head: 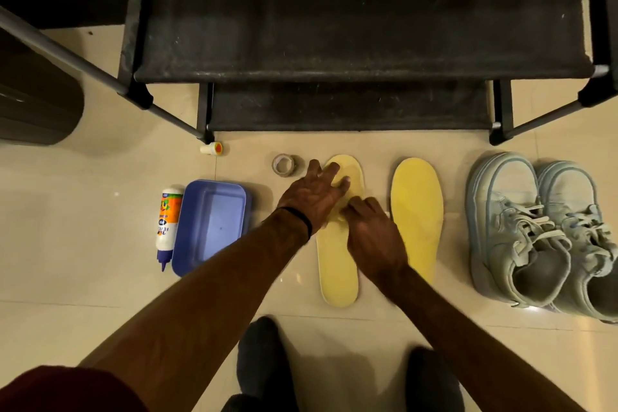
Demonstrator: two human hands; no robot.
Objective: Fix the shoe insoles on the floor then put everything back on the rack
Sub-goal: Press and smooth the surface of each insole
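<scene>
Pressing flat with spread fingers, the left hand (312,199) is pinning the left insole (337,264), lengthwise toward the rack (334,43), while the right hand (371,227) is pinching its middle.

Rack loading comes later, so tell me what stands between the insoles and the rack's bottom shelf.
Nothing visible does. Bare floor runs from the left insole and right insole to the bottom shelf. The tape roll lies left of that path.

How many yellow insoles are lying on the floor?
2. One insole lies under both hands, the left hand flat on its front and the right hand at its middle. The other insole lies beside it, next to the shoes. None seems hidden.
</scene>
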